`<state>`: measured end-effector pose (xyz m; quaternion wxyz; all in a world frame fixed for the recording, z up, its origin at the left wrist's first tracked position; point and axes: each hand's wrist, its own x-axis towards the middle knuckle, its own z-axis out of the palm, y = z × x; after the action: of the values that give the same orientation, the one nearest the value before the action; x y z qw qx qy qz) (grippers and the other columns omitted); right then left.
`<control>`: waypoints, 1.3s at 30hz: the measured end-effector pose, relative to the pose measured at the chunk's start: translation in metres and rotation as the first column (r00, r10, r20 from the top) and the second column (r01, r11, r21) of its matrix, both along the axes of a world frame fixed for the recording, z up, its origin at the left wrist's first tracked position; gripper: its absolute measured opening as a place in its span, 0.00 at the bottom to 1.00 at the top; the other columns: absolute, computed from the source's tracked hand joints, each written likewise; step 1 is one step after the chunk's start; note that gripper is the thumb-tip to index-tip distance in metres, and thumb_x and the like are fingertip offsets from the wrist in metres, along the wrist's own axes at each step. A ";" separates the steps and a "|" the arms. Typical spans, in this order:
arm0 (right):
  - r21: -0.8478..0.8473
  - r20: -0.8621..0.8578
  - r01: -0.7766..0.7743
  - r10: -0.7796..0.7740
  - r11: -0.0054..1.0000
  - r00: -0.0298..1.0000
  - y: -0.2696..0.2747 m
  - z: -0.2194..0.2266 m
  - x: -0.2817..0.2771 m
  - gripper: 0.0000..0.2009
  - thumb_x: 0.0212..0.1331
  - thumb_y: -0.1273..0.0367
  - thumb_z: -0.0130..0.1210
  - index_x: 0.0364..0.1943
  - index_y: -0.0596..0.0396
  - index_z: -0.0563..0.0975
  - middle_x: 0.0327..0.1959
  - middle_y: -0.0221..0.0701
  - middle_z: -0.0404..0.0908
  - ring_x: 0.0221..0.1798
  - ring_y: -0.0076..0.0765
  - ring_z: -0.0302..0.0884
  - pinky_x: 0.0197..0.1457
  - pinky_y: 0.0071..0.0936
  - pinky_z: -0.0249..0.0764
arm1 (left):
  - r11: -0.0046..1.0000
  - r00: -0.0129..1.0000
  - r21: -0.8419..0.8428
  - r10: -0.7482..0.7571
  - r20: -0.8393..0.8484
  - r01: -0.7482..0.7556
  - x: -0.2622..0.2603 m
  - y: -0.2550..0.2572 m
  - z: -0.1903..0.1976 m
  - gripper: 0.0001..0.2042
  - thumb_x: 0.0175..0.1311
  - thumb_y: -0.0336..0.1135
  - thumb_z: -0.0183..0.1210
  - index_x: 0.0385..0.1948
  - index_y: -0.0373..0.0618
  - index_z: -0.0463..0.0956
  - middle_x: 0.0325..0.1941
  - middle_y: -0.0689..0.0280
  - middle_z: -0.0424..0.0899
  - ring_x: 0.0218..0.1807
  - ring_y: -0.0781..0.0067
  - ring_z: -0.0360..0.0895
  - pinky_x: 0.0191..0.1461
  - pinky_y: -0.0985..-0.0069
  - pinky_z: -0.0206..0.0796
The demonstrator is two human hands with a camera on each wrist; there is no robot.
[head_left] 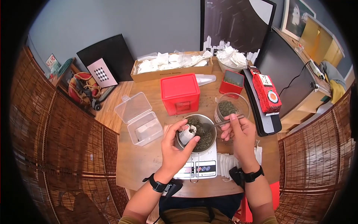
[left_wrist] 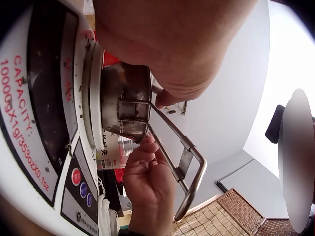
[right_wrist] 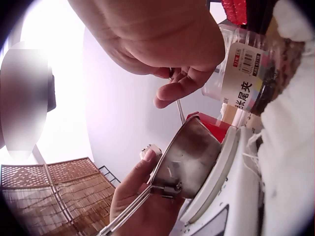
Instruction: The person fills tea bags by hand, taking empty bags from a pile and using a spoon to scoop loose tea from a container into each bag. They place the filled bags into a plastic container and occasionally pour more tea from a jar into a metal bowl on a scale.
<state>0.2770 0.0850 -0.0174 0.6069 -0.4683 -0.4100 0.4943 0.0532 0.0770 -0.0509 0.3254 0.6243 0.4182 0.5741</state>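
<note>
White and holding leaf bits at its mouth, the pouch (head_left: 186, 136) is at the pot's left side, pinched by the left hand's fingers (head_left: 175, 149). The right hand (head_left: 242, 140) grips a spoon (head_left: 228, 121) that reaches into the steel pot (head_left: 215, 140). Only the head view shows us the dried leaves (head_left: 203, 142) inside the pot; the left wrist view gives us the capacity print (left_wrist: 20, 118) on the scale (head_left: 206, 172) beneath it, the right wrist view the label (right_wrist: 242, 73) on the clear jar (head_left: 244, 104) beside it.
</note>
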 end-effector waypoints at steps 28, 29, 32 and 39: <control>0.307 0.296 -0.011 -0.085 0.952 0.951 -0.030 0.065 -0.027 0.13 0.84 0.66 0.55 0.52 0.63 0.84 0.34 0.31 0.87 0.30 0.19 0.82 0.34 0.17 0.75 | 0.999 0.999 0.017 0.040 -0.006 -0.040 0.002 0.000 0.005 0.30 0.59 0.23 0.80 0.64 0.39 0.80 0.53 0.64 0.79 0.58 0.71 0.77 0.67 0.73 0.70; 0.309 0.298 -0.013 -0.084 0.951 0.951 -0.032 0.065 -0.027 0.13 0.84 0.66 0.55 0.52 0.63 0.84 0.34 0.31 0.87 0.30 0.19 0.82 0.34 0.17 0.75 | 0.999 0.999 0.018 0.042 -0.004 -0.042 0.002 0.000 0.004 0.30 0.59 0.23 0.80 0.64 0.39 0.80 0.53 0.64 0.79 0.58 0.71 0.77 0.67 0.73 0.70; 0.368 0.364 -0.031 -0.113 0.929 0.924 -0.037 0.065 -0.027 0.11 0.83 0.69 0.56 0.52 0.65 0.84 0.34 0.32 0.87 0.31 0.20 0.84 0.35 0.18 0.77 | 0.999 0.999 0.006 0.037 0.015 -0.038 0.003 0.000 0.004 0.29 0.59 0.24 0.80 0.64 0.39 0.80 0.53 0.64 0.78 0.58 0.71 0.77 0.66 0.73 0.70; 0.388 0.403 -0.046 -0.125 0.920 0.906 -0.035 0.058 -0.022 0.09 0.81 0.73 0.57 0.52 0.67 0.85 0.36 0.35 0.88 0.33 0.23 0.87 0.38 0.20 0.80 | 0.999 0.998 -0.017 0.034 0.050 -0.033 0.002 0.001 -0.003 0.26 0.65 0.23 0.76 0.64 0.38 0.79 0.53 0.64 0.78 0.57 0.73 0.77 0.67 0.74 0.70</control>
<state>0.2553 0.0500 0.0410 0.5950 -0.4423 -0.6109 0.2778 0.0554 0.0783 -0.0539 0.3312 0.6000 0.4250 0.5914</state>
